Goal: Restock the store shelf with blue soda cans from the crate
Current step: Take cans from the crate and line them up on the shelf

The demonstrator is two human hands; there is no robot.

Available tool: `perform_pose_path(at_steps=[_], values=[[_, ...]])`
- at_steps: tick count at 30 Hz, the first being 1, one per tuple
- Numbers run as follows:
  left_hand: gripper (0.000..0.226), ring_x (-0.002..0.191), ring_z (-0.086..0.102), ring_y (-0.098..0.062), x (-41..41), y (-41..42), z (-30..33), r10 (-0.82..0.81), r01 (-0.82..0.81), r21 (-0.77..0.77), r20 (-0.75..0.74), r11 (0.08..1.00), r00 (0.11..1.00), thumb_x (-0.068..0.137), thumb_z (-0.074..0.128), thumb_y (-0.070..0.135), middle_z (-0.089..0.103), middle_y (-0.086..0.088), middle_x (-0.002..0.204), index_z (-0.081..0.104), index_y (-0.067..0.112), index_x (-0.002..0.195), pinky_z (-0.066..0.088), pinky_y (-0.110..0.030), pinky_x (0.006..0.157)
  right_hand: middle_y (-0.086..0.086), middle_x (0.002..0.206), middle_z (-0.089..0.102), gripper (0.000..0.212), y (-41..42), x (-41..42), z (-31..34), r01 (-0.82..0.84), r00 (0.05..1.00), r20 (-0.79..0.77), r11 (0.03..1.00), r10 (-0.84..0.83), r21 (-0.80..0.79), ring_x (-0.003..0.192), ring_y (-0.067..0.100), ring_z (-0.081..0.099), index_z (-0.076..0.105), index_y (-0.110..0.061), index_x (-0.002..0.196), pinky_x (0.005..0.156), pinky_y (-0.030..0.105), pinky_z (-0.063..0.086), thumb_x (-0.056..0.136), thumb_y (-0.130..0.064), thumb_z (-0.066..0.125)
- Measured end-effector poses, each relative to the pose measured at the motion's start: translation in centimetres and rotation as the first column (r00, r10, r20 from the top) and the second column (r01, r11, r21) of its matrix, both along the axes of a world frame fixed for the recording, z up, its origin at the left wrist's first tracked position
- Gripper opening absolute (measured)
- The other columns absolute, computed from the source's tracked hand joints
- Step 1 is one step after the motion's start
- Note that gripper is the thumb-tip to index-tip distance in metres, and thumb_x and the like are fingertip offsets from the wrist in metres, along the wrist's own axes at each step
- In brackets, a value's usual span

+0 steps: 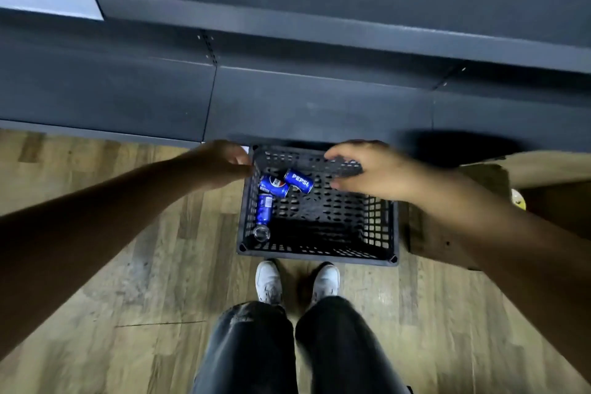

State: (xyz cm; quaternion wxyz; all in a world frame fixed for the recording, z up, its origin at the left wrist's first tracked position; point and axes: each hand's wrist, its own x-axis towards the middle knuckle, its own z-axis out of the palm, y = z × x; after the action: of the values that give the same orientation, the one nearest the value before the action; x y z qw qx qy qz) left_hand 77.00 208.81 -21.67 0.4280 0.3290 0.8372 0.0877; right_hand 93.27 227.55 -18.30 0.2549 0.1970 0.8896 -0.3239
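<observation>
A black plastic crate (380, 227) stands on the floor in front of my feet. Three blue soda cans lie on their sides in its left part: one (299, 181) nearest my right hand, one (274, 185) beside it, one (264, 208) along the left wall. My left hand (224, 165) hovers at the crate's far left corner, fingers loosely curled, holding nothing. My right hand (367, 169) reaches over the crate's far side with fingers spread and relaxed, just right of the cans, not touching them. The dark shelf (319, 99) runs across the view beyond the crate.
A wooden box (447, 233) stands right of the crate, against it. A higher dark shelf edge (319, 29) overhangs farther back. Wood-plank floor (112, 281) stretches to the left. My white shoes (297, 281) stand just behind the crate.
</observation>
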Motion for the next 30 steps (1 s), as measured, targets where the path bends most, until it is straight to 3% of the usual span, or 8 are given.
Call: perform_pose_path(at_steps=[4, 7, 12, 16, 18, 21, 25, 30], values=[[0.03, 0.084, 0.059, -0.021, 0.9, -0.8, -6.7, 0.25, -0.206, -0.218, 0.203, 0.954, 0.947, 0.096, 0.05, 0.021, 0.066, -0.018, 0.109, 0.059, 0.001, 0.116, 0.04, -0.018, 0.061, 0.011, 0.116, 0.059, 0.041, -0.9, -0.3, -7.8, 0.334, 0.943, 0.112, 0.89, -0.315, -0.312, 0.101, 0.016, 0.053, 0.055, -0.002, 0.124, 0.09, 0.025, 0.042, 0.085, -0.003, 0.065], [0.03, 0.084, 0.059, -0.021, 1.7, -0.8, -11.3, 0.446, -0.368, -0.3, 0.258, 0.88, 0.857, 0.097, 0.048, 0.022, 0.065, -0.016, 0.108, 0.057, 0.001, 0.117, 0.045, -0.025, 0.066, 0.015, 0.101, 0.056, 0.037, -1.6, -1.2, -13.7, 0.409, 0.911, 0.217, 0.83, -0.35, -0.379, 0.081, 0.015, 0.054, 0.052, 0.009, 0.12, 0.071, 0.013, 0.041, 0.084, 0.007, 0.061], [0.022, 0.078, 0.061, -0.02, 4.5, 1.8, -19.4, 0.793, -0.784, -0.317, 0.51, 0.533, 0.333, 0.098, 0.042, 0.02, 0.064, -0.015, 0.093, 0.058, 0.007, 0.106, 0.046, -0.031, 0.073, 0.019, 0.094, 0.06, 0.01, -2.0, -1.2, -25.8, 0.516, 0.851, 0.282, 0.806, -0.443, -0.292, 0.093, 0.026, 0.057, 0.061, -0.007, 0.084, 0.086, 0.034, 0.043, 0.081, 0.002, 0.066], [0.017, 0.068, 0.057, -0.015, 6.8, 3.6, -27.4, 0.82, -0.741, -0.399, 0.448, 0.54, 0.356, 0.098, 0.042, 0.021, 0.063, -0.004, 0.068, 0.055, 0.012, 0.102, 0.039, -0.024, 0.064, 0.003, 0.077, 0.048, 0.019, -1.2, 0.1, -33.5, 0.552, 0.807, 0.364, 0.812, -0.465, -0.189, 0.078, 0.018, 0.05, 0.057, -0.009, 0.107, 0.057, 0.018, 0.039, 0.088, -0.004, 0.058], [0.021, 0.067, 0.056, -0.016, 7.4, 3.9, -31.4, 0.818, -0.701, -0.435, 0.402, 0.565, 0.41, 0.098, 0.043, 0.022, 0.062, -0.007, 0.074, 0.055, 0.009, 0.109, 0.038, -0.024, 0.06, 0.007, 0.084, 0.05, 0.026, -0.7, 0.5, -37.0, 0.52, 0.807, 0.406, 0.842, -0.429, -0.146, 0.072, 0.018, 0.048, 0.056, -0.004, 0.116, 0.046, 0.017, 0.032, 0.09, -0.006, 0.056], [0.032, 0.077, 0.06, -0.022, 7.6, 4.1, -36.6, 0.835, -0.7, -0.457, 0.345, 0.548, 0.428, 0.098, 0.044, 0.02, 0.063, -0.016, 0.094, 0.054, -0.001, 0.12, 0.041, -0.027, 0.062, 0.013, 0.096, 0.052, 0.033, 0.3, 0.7, -42.2, 0.509, 0.799, 0.445, 0.849, -0.405, -0.139, 0.082, 0.019, 0.05, 0.057, 0.001, 0.121, 0.059, 0.023, 0.036, 0.089, -0.01, 0.057], [0.033, 0.108, 0.058, -0.028, 7.6, 4.4, -42.4, 0.88, -0.748, -0.483, 0.374, 0.455, 0.293, 0.099, 0.04, 0.018, 0.062, -0.02, 0.114, 0.052, 0.001, 0.125, 0.037, -0.03, 0.083, 0.016, 0.134, 0.051, 0.051, 1.1, 0.4, -48.3, 0.555, 0.768, 0.463, 0.821, -0.443, -0.136, 0.117, 0.03, 0.053, 0.046, -0.004, 0.135, 0.091, 0.032, 0.045, 0.088, -0.016, 0.063], [0.032, 0.098, 0.062, -0.024, 8.4, 5.3, -49.3, 0.871, -0.777, -0.455, 0.431, 0.435, 0.235, 0.1, 0.039, 0.02, 0.065, -0.014, 0.105, 0.056, 0.003, 0.12, 0.041, -0.033, 0.085, 0.015, 0.129, 0.05, 0.053, 2.3, -1.5, -53.8, 0.236, 0.923, 0.292, 0.968, -0.25, 0.084, 0.105, 0.027, 0.054, 0.035, -0.011, 0.138, 0.078, 0.031, 0.046, 0.092, -0.02, 0.057]])
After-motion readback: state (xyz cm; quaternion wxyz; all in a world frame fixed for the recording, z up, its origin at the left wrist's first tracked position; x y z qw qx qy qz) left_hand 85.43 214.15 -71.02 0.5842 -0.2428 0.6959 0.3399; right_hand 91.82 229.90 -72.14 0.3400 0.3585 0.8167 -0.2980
